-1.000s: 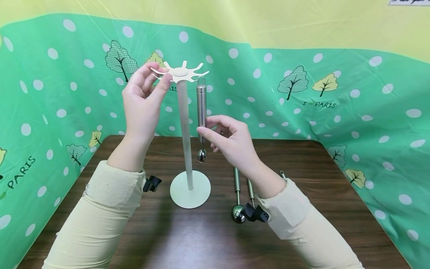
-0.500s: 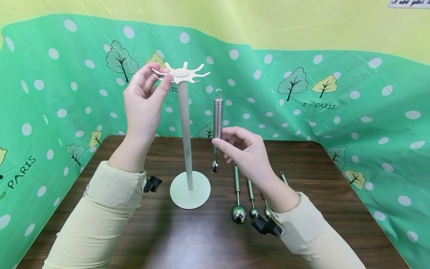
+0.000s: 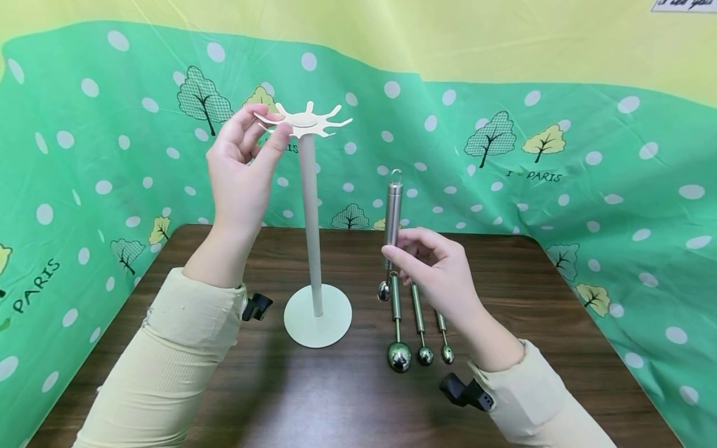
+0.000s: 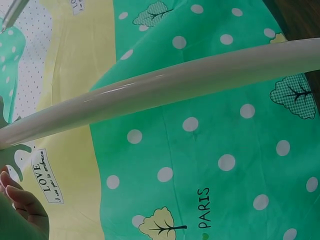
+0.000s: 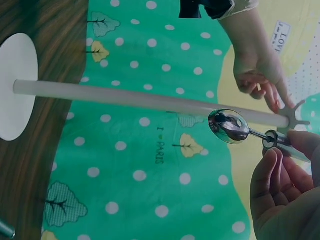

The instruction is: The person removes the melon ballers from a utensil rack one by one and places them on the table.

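A white hanging stand has a round base (image 3: 317, 330), an upright pole (image 3: 310, 211) and a spoked top (image 3: 305, 122). My left hand (image 3: 238, 180) pinches spokes on the near left of that top between thumb and fingers. To the right of the pole, my right hand (image 3: 439, 267) grips a steel melon baller (image 3: 393, 211) by its handle, loop up and scoop down. The right wrist view shows its shiny oval scoop (image 5: 228, 126), apart from the pole. In the left wrist view, the pole (image 4: 175, 82) crosses beyond the left fingers (image 4: 30, 207).
A large melon baller (image 3: 399, 357) and two smaller ones (image 3: 425, 355) lie side by side on the dark wooden table (image 3: 336, 398), below my right hand, which partly covers their handles. Green and yellow patterned cloth (image 3: 594, 186) hangs around the table.
My right hand has carried the melon baller away from the stand's top, rightward and down toward the ones on the table. My left hand has stayed on the spokes.
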`<state>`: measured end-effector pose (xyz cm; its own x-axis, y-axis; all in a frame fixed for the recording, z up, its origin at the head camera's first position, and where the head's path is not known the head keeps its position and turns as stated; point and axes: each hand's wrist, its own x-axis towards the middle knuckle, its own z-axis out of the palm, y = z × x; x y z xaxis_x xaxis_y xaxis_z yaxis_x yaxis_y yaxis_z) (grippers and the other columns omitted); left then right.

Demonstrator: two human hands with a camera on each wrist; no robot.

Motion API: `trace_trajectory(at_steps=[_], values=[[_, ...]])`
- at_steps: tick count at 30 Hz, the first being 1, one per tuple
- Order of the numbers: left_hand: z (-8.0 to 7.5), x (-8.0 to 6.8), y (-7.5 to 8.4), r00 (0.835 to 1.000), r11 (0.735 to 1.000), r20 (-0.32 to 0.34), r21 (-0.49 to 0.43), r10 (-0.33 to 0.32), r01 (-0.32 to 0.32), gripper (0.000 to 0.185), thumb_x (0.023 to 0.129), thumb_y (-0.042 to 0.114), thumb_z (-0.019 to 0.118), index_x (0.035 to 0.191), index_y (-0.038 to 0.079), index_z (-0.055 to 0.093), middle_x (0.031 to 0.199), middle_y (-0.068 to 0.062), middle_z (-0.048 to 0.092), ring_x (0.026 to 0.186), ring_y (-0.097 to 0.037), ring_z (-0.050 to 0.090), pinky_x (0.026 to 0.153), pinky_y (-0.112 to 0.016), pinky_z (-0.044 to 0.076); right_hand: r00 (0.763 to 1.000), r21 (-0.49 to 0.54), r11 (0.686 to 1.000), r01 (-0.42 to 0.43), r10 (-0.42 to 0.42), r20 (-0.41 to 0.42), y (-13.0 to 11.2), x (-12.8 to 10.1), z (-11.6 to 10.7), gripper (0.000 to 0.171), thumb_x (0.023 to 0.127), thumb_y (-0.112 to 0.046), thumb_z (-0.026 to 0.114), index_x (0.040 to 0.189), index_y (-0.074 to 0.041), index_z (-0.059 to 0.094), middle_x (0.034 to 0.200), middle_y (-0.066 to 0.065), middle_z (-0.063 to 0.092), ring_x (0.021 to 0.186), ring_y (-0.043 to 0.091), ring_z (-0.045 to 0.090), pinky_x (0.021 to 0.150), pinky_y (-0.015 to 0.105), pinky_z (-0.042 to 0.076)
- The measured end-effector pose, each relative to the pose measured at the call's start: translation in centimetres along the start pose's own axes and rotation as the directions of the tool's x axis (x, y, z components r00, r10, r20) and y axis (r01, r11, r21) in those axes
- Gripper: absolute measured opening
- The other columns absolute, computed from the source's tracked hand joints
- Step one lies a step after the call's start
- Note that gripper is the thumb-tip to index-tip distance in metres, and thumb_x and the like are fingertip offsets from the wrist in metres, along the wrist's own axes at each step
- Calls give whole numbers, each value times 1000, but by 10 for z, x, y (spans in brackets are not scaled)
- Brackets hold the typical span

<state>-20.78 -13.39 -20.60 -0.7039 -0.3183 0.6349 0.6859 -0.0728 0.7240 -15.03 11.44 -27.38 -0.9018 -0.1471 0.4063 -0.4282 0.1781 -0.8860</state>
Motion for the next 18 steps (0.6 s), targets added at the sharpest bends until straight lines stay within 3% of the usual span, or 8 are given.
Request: trace_trajectory(at_steps=[5,18], values=[[0,0,0,1000,1000,-6,13,5,-5,24,89,9,72,112,7,64,95,9,72,107,-16,67,65,-18,43,999,-36,999,-28,27,-21,6,-4,-9,16,87,-3,72,101,2,69,68,-6,61,54,12,54,52,25,52],[0,0,-3,1000,999,-9,31,26,-26,28,89,10,72,115,2,63,95,10,72,106,-16,67,63,-18,40,995,-80,992,-101,99,-29,18,-21,-26,13,88,-5,73,100,0,69,70,-6,62,56,13,56,53,25,53]])
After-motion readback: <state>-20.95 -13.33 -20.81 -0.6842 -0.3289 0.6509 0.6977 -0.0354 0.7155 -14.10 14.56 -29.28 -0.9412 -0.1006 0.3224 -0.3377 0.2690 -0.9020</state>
